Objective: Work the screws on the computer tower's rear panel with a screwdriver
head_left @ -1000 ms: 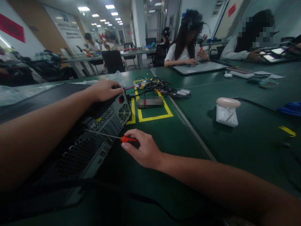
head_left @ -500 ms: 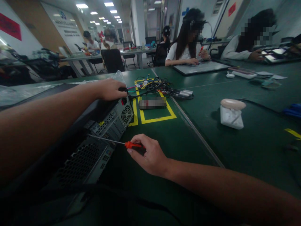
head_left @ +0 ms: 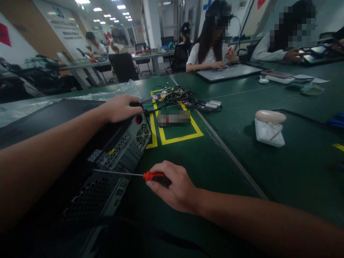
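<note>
A dark desktop computer case [head_left: 106, 166] lies on the green table at the left, its vented metal rear panel facing right. My left hand [head_left: 122, 107] grips the far corner of its top, fingers bent over the edge by the power supply. In my right hand [head_left: 173, 184], closed round the handle, is an orange-and-black screwdriver [head_left: 146, 175]. Its long shaft points left toward the rear panel, and the tip is against or close to the case above the honeycomb vent. Whether the tip sits on a screw I cannot tell.
Beyond the case lies a tangle of cables [head_left: 185, 96] beside a grey box [head_left: 174, 118] within yellow tape [head_left: 185, 139]. A white holder with a beige top [head_left: 269, 130] stands at the right. Across the table a co-worker [head_left: 206, 57] sits by a flat panel [head_left: 231, 72].
The camera view has shifted, with more of the case top showing. My right hand and the screwdriver sit slightly lower, the shaft more level. Both hands keep their hold.
</note>
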A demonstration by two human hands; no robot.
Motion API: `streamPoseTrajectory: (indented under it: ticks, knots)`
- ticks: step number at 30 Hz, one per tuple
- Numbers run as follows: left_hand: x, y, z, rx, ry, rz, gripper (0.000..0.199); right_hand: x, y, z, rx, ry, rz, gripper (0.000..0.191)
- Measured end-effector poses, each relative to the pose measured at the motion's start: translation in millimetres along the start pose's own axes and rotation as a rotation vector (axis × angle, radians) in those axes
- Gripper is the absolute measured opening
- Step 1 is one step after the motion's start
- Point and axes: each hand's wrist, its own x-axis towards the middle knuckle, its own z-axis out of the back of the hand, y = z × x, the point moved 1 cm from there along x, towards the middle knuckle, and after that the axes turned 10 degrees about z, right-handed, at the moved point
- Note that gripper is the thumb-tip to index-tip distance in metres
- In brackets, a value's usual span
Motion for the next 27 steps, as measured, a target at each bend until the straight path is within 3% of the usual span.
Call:
streamPoseTrajectory:
  ticks: [4,13,21,27]
  knots:
    - [6.3,-1.6,-4.2,-0.023,-0.007,0.106,0.058,0.8,0.8,-0.1,-0.011,-0.021,0.041,0.019]
    - [4.5,-3.3,-5.0,-0.028,-0.053,0.083,0.047,1.7,0.8,-2.7,-0.037,-0.003,0.003,0.028]
    - [0.9,-10.1,1.4,-0.073,0.080,0.132,0.038,-0.1,-2.4,-7.9,-0.014,-0.015,0.025,0.027]
    - [1.4,-10.5,1.6,-0.171,0.106,0.206,0.021,-1.9,-3.8,-9.2,-0.012,0.005,-0.010,0.024]
